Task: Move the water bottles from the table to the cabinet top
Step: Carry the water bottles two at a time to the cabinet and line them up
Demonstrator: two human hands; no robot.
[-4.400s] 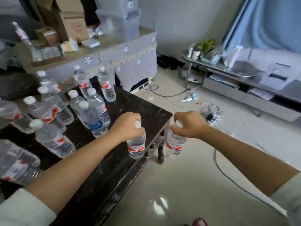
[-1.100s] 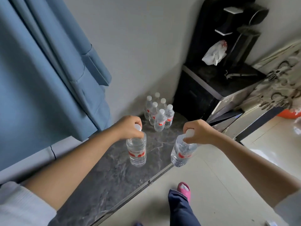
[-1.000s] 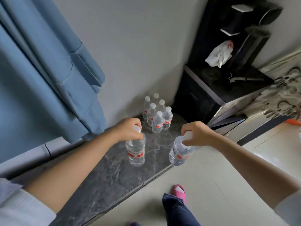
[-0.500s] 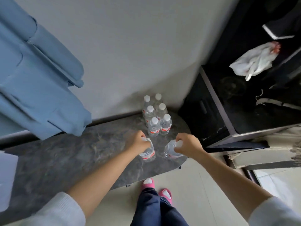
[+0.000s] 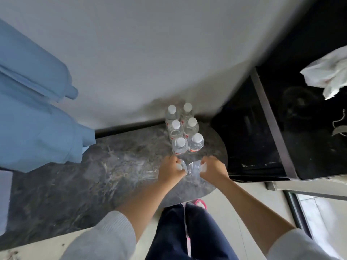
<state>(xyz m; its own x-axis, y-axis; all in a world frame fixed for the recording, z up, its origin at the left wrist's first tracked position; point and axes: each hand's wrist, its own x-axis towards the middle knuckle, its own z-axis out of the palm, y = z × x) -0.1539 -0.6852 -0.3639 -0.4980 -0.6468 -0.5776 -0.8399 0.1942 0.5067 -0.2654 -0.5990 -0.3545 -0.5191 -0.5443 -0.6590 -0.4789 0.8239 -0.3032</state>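
Observation:
I look straight down on the grey marble cabinet top (image 5: 93,177). My left hand (image 5: 170,170) grips the cap end of a clear water bottle (image 5: 183,167). My right hand (image 5: 212,168) grips the cap end of a second water bottle (image 5: 194,168). The two bottles sit side by side over the cabinet top, just in front of several upright white-capped bottles (image 5: 183,128) grouped in two rows by the wall. Whether the held bottles touch the surface is hidden by my hands.
A black appliance (image 5: 281,128) with a white crumpled bag (image 5: 328,76) on it stands right of the cabinet. A blue curtain (image 5: 33,113) hangs over the left end. The white wall (image 5: 150,53) is behind. My legs and pink slippers (image 5: 200,202) are below the rounded edge.
I carried both bottles from the dark table to the cabinet. In the last second my hands moved forward and down, bringing the bottles close behind the standing group.

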